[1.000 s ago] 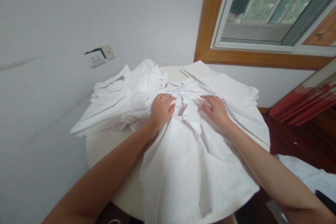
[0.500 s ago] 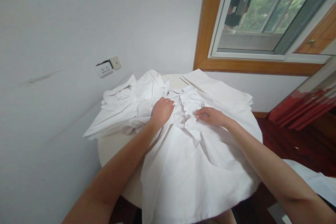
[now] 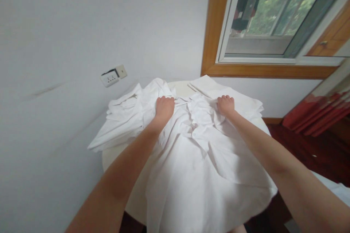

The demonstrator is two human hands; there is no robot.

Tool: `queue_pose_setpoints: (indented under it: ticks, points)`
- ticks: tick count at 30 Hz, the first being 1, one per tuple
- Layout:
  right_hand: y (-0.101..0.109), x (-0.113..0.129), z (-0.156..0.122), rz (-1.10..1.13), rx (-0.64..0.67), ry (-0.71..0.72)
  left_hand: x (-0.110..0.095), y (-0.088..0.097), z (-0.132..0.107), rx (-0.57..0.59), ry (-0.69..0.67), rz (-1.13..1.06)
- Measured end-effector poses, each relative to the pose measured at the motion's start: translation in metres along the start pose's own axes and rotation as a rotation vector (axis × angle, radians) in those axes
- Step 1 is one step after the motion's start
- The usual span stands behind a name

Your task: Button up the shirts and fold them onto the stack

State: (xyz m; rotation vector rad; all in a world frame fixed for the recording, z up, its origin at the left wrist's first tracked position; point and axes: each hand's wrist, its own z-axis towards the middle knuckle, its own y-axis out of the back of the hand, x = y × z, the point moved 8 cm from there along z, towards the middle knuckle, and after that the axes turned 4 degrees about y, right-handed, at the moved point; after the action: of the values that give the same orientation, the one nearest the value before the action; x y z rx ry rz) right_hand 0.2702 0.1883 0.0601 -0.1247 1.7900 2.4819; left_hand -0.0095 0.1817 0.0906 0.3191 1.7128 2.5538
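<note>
A white buttoned shirt (image 3: 191, 174) lies spread over a round, pale table (image 3: 116, 154), its hem hanging over the near edge. My left hand (image 3: 165, 107) is closed on the shirt's far left part, near the collar. On the other side my right hand (image 3: 226, 105) grips the shirt's far right part, fingers curled into the cloth. Between the hands the collar and button strip lie in loose creases. Just left of my left hand is a rumpled heap of white clothes (image 3: 125, 116). Beyond my right hand sits a folded white cloth stack (image 3: 240, 98).
A white wall with a socket (image 3: 111, 78) borders the table on the left and back. At the back right is a wood-framed window (image 3: 246, 69). A red and white curtain (image 3: 308, 116) hangs at the right, above dark red flooring (image 3: 290, 149). More white cloth (image 3: 335, 185) shows at the lower right.
My right hand has moved from the middle of the shirt to its far right side and closed there. My left hand has shifted slightly left and away from me. The upper shirt is drawn wider.
</note>
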Motion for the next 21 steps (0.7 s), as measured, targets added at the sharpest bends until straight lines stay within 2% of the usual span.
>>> queue_pose_setpoints:
  ticks: [2, 5, 9, 12, 15, 17, 21]
  points:
    - [0.009, -0.011, 0.003, 0.089, -0.02, -0.074, 0.01, 0.012, 0.004, 0.015, 0.054, -0.011]
    - [0.036, -0.034, 0.006, 0.248, -0.115, -0.153, 0.029, 0.042, 0.008, -0.017, 0.134, -0.011]
    - [0.081, -0.065, 0.006, 0.361, -0.342, -0.122, 0.058, 0.082, 0.017, -0.092, 0.224, 0.017]
    - [0.097, -0.078, 0.01, 0.359, -0.424, -0.119, 0.076, 0.098, 0.027, -0.105, 0.27, 0.034]
    - [0.095, -0.079, 0.019, 0.296, -0.415, -0.116, 0.085, 0.103, 0.039, -0.097, 0.267, 0.042]
    - [0.087, -0.076, 0.026, 0.24, -0.391, -0.109, 0.087, 0.099, 0.047, -0.092, 0.228, 0.035]
    - [0.064, -0.068, 0.036, 0.135, -0.337, -0.081, 0.083, 0.075, 0.062, -0.037, 0.09, 0.073]
